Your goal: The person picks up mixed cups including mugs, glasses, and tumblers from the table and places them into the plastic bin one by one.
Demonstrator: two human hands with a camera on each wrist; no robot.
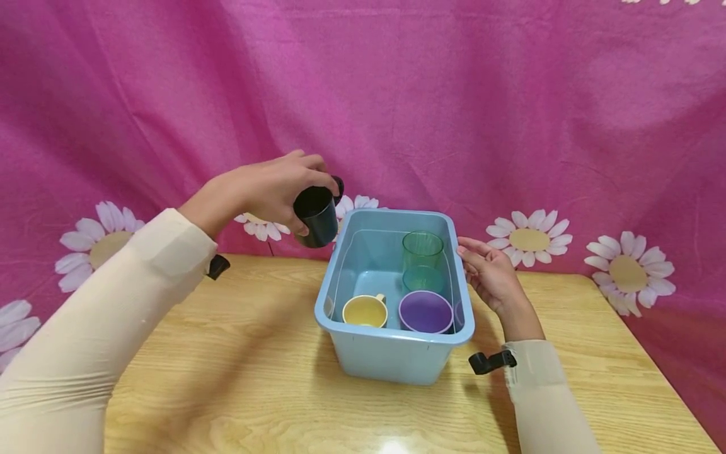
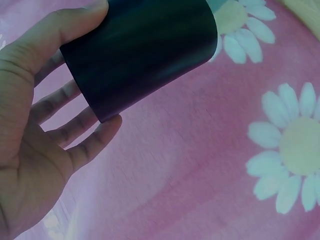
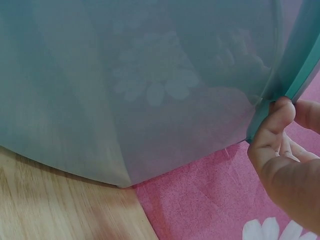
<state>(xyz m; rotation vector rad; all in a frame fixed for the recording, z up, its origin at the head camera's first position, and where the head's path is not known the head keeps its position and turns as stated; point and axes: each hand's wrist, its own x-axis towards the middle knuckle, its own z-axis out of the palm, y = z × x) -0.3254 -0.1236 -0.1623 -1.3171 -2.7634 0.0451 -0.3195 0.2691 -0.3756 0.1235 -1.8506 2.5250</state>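
My left hand [image 1: 283,189] grips a black mug [image 1: 321,221] round its rim, thumb on one side and fingers on the other. The mug hangs tilted in the air, just left of a light blue plastic tub [image 1: 386,358], its handle pointing away to the right. In the left wrist view the mug's dark side [image 2: 145,55] shows between thumb and fingertips. My right hand [image 1: 492,274] pinches the tub's right rim near the far corner. Inside the tub are a yellow cup [image 1: 365,311], a purple cup [image 1: 425,312] and a clear green glass [image 1: 422,252].
The tub stands on a light wooden table [image 1: 244,378]. Behind the table hangs a pink cloth [image 1: 431,113] with large white daisies. A black wrist mount [image 1: 491,362] sits on the right sleeve.
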